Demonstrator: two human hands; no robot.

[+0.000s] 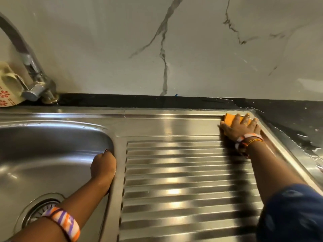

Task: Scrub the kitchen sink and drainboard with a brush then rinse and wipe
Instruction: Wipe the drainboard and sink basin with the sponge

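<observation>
A steel sink basin (43,151) fills the left, with a round drain strainer (40,209) near the bottom. To its right lies the ribbed steel drainboard (183,172). My right hand (239,127) presses flat on an orange sponge (229,119) at the drainboard's far right corner, fingers spread over it. My left hand (103,165) rests inside the basin against its right wall, fingers curled under and mostly hidden; nothing shows in it.
A chrome tap (33,74) stands at the back left, beside a cream cup with red flowers (7,88). Black wet countertop (297,123) borders the drainboard at the back and right. A marbled white wall (174,49) rises behind.
</observation>
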